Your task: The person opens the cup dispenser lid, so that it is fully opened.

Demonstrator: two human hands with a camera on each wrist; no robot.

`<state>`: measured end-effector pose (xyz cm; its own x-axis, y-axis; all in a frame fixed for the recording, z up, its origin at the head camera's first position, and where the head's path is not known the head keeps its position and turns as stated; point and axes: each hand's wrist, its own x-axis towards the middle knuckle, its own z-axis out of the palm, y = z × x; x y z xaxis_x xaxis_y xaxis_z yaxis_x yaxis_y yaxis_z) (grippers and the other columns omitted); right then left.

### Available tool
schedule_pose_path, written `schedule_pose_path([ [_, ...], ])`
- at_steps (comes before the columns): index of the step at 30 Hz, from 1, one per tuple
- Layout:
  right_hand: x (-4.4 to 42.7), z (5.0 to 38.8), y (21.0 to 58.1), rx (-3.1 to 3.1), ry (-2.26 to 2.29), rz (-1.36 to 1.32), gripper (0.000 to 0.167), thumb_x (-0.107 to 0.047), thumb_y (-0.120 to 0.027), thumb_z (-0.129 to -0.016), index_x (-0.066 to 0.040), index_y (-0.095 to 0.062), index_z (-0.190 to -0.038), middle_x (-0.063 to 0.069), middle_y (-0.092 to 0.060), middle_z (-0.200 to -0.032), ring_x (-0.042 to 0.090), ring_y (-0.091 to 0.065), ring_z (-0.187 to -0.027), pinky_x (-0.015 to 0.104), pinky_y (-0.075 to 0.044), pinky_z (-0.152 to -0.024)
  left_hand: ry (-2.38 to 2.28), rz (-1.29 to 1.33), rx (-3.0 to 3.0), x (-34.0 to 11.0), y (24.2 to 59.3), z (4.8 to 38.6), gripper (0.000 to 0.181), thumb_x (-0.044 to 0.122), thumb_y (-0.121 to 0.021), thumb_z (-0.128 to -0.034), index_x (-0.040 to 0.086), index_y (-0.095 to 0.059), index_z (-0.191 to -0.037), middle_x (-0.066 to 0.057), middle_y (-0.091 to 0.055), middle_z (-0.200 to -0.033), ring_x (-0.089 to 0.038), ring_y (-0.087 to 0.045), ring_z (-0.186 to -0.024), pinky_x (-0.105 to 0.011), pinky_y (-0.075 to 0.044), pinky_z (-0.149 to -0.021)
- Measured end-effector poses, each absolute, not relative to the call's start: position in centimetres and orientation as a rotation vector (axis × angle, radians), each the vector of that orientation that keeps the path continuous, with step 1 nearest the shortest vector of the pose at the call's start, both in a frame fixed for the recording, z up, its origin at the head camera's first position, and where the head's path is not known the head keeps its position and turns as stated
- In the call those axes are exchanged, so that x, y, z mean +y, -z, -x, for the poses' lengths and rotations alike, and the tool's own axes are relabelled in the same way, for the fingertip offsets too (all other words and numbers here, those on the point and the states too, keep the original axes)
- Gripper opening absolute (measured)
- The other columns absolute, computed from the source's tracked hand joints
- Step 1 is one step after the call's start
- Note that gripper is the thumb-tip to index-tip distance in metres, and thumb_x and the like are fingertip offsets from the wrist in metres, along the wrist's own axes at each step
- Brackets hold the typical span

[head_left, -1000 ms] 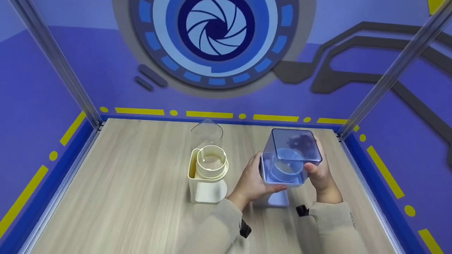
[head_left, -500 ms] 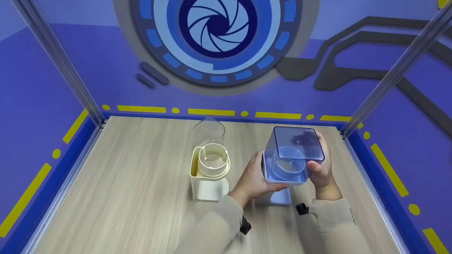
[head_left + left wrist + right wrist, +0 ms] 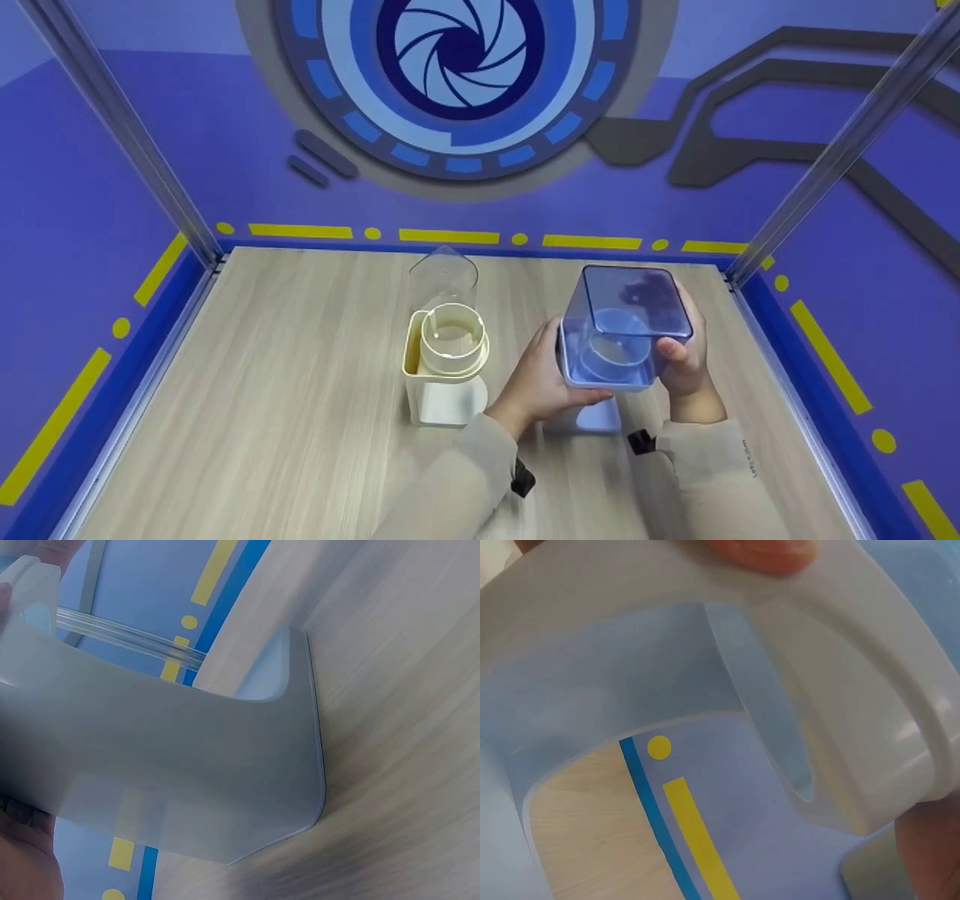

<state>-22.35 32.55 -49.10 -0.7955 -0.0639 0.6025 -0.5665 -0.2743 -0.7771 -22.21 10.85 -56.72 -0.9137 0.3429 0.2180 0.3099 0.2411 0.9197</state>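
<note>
A blue C-shaped stand (image 3: 571, 379) with a see-through blue box-like cover (image 3: 634, 300) is in front of me on the right. A round cup (image 3: 615, 356) shows through the cover. The stand's flat base (image 3: 598, 417) looks to be on the table. My left hand (image 3: 531, 386) grips the left side and underside of the upper part. On the right side, my right hand (image 3: 686, 364) holds the cover, thumb in front and fingers mostly hidden behind. The stand's curved body fills much of the left wrist view (image 3: 172, 750) and the right wrist view (image 3: 840, 682).
To the left stands a similar cream stand (image 3: 421, 401) with a round cup (image 3: 454, 334) on top. A clear, pointed lid-like piece (image 3: 444, 277) rises behind it. Metal rails (image 3: 836, 150) and printed blue panels (image 3: 225, 150) bound the wood-grain table (image 3: 285, 375).
The head view has shifted slightly. Both hands keep their grip on the blue stand, and its cover looks to have tilted or risen very slightly. The cream stand stays put.
</note>
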Motion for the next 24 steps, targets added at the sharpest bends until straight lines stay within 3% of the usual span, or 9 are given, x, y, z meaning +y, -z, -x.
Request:
schedule_pose_path([
  [5, 32.75, 22.41, 49.33, -1.608, -2.145, -0.777, 0.077, -0.025, -0.082, -0.084, -0.001, -0.058, -0.154, 0.017, -0.075, -0.136, 0.027, -0.073, -0.126, 0.032, -0.064, -0.109, -1.802, -0.649, 2.449, 10.91, 56.64, 22.22, 0.129, 0.051, -0.111, -0.0631, 0.03, -0.04, -0.169, 0.007, -0.058, -0.157, -0.012, -0.06, -0.14, -0.039, -0.051, -0.128],
  [10, 32.68, 22.26, 49.07, -1.611, -2.167, -0.759, 0.077, -0.03, -0.084, -0.086, -0.004, -0.059, -0.154, 0.013, -0.076, -0.136, 0.025, -0.074, -0.126, 0.031, -0.062, -0.112, -1.812, -0.648, 2.437, 10.95, 56.64, 22.31, 0.126, 0.051, -0.112, -0.0619, 0.032, -0.043, -0.166, 0.01, -0.058, -0.155, -0.009, -0.06, -0.139, -0.035, -0.051, -0.127],
  [17, 32.53, 21.97, 48.99, -1.618, -2.161, -0.755, 0.075, -0.027, -0.081, -0.087, -0.006, -0.058, -0.155, 0.012, -0.077, -0.137, 0.023, -0.074, -0.126, 0.03, -0.063, -0.11, -1.798, -0.614, 2.446, 10.91, 56.66, 22.15, 0.13, 0.043, -0.113, -0.0624, 0.026, -0.041, -0.17, 0.005, -0.059, -0.157, -0.012, -0.06, -0.139, -0.037, -0.051, -0.128],
  [24, 32.7, 22.12, 48.87, -1.672, -2.129, -0.741, 0.082, -0.037, -0.087, -0.085, -0.005, -0.059, -0.155, 0.012, -0.076, -0.136, 0.023, -0.073, -0.125, 0.031, -0.063, -0.109, -1.779, -0.585, 2.453, 10.83, 56.81, 22.03, 0.132, 0.043, -0.113, -0.0627, 0.027, -0.039, -0.172, 0.004, -0.057, -0.16, -0.014, -0.059, -0.142, -0.039, -0.049, -0.13],
])
